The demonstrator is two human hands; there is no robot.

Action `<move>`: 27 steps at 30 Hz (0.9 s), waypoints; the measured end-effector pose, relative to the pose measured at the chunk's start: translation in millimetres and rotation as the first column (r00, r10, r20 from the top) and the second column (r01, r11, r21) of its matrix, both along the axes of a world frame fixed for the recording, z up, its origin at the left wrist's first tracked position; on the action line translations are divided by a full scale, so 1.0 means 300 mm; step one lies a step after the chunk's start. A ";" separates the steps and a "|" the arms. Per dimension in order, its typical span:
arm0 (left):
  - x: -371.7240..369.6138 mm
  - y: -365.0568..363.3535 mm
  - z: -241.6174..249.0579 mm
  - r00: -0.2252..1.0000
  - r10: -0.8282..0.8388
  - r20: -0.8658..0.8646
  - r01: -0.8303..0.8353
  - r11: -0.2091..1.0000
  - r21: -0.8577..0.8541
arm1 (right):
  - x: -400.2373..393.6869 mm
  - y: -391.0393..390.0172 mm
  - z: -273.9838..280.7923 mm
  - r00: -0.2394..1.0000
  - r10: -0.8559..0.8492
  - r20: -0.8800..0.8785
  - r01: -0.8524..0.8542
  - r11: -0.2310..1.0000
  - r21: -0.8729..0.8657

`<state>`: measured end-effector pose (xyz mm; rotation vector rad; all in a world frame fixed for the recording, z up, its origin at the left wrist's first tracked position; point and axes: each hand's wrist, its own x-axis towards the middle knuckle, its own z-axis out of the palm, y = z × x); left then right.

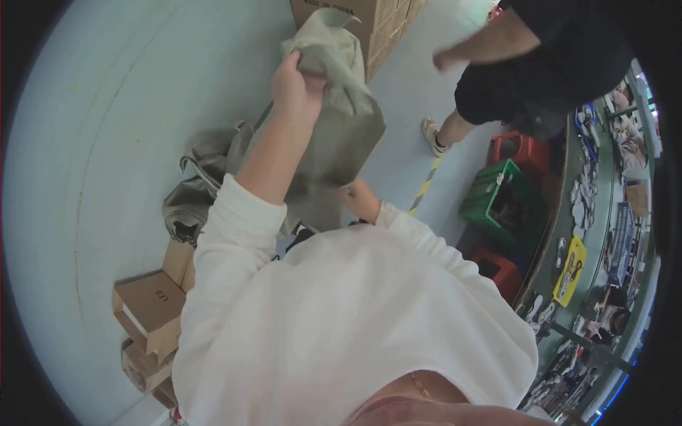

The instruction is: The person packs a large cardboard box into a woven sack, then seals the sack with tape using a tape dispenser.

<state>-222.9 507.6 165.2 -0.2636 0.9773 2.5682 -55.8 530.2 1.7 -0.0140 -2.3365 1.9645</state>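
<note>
A large grey-green sack [341, 138], apparently of woven plastic, hangs in front of my body. Raised high, my left hand [297, 92] has its fingers wrapped around the bunched upper part of it. Lower down, my right hand [361, 199] pinches the sack's edge near my waist. The cloth covers part of the right fingers. More crumpled and rolled grey-green sacks [192, 206] lie to the left, behind my left forearm.
Cardboard boxes [153, 302] stand at lower left, and stacked cartons [383, 32] beyond the sack. Another person [526, 64] in dark clothes is at upper right. Green [497, 202] and red crates [522, 150] sit beside a long workbench [597, 199] covered with parts.
</note>
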 end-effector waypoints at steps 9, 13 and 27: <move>-0.027 -0.077 -0.059 0.770 -0.425 -0.475 0.193 0.865 -0.462 | 0.011 0.178 0.263 0.946 -0.314 0.083 0.322 0.874 -0.365; 0.251 -0.137 -0.237 0.397 -0.589 -0.704 -0.060 0.748 -0.660 | -0.007 0.208 0.250 0.846 -0.521 0.110 0.521 0.769 -0.371; 0.372 -0.103 -0.324 0.312 -0.729 -0.610 -0.152 0.595 -0.789 | 0.072 0.233 0.253 0.838 -0.530 0.129 0.526 0.720 -0.453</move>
